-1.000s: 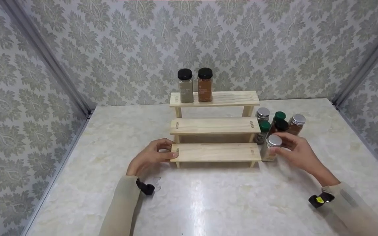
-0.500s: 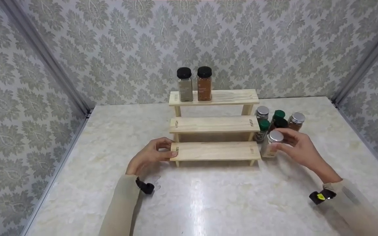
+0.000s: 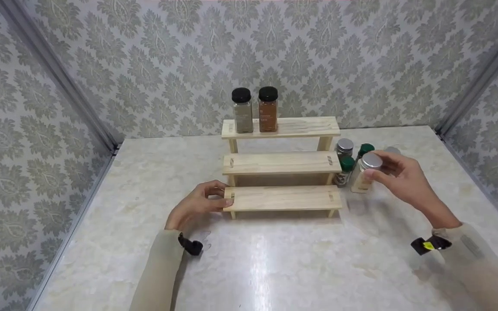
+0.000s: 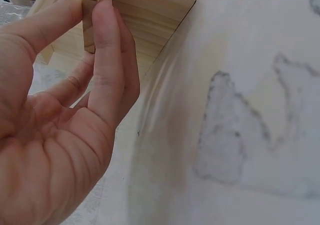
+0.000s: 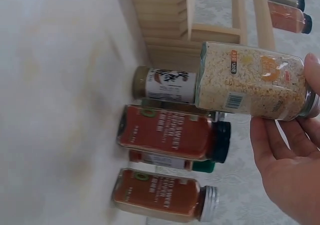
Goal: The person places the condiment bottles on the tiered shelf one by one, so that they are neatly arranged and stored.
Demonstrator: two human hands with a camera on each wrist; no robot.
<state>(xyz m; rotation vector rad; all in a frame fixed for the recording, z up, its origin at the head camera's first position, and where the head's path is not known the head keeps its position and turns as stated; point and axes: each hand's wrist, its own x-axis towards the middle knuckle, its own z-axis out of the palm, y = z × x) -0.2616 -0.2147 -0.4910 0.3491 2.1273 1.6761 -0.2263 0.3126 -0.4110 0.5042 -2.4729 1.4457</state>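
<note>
My right hand grips a clear spice jar by its silver lid end, thumb on one side and fingers on the other. Pale yellowish granules fill this jar in the right wrist view, where it hangs off the table. My left hand pinches the left end of the lowest tier of a three-tier wooden rack. In the left wrist view, thumb and fingers clasp the edge of that wooden board. On the top tier stand a grey-green jar and an orange-brown jar, both black-lidded.
Several jars stand right of the rack, including a green-lidded jar and a silver-lidded jar. The right wrist view shows a black-lidded red pepper jar and a silver-lidded one. Patterned walls enclose the table.
My right hand has lifted the silver-lidded jar off the table, up and slightly right, and it now covers part of the jar group. The left hand keeps its hold on the rack.
</note>
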